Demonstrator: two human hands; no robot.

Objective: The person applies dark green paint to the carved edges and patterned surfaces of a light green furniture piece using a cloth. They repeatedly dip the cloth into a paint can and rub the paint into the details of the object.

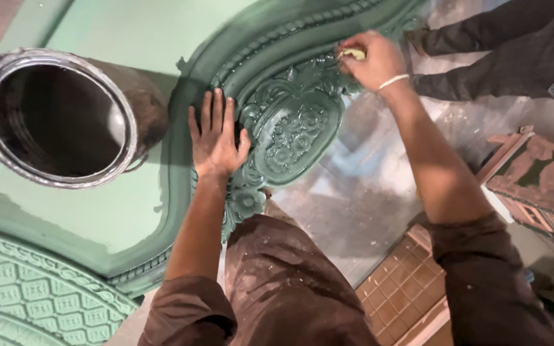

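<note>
Right hand (370,61) pinched a small yellowish pad (354,54) on the carved green panel (293,131); left hand (216,138) lay flat, holding nothing. I'd rub lightly into the grooves.

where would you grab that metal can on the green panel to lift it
Grip the metal can around its outer wall just under the rolled rim, coming from its right side, nearest the left hand. It stands open-topped with dark paint inside, so keep it upright; any handle is hard to make out.

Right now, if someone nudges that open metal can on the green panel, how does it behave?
The metal can looks open and lidless, so contents could slosh or spill. Its tall round body may tip, then roll. The painted panel beneath looks glossy, possibly wet, so it may slide.
</note>
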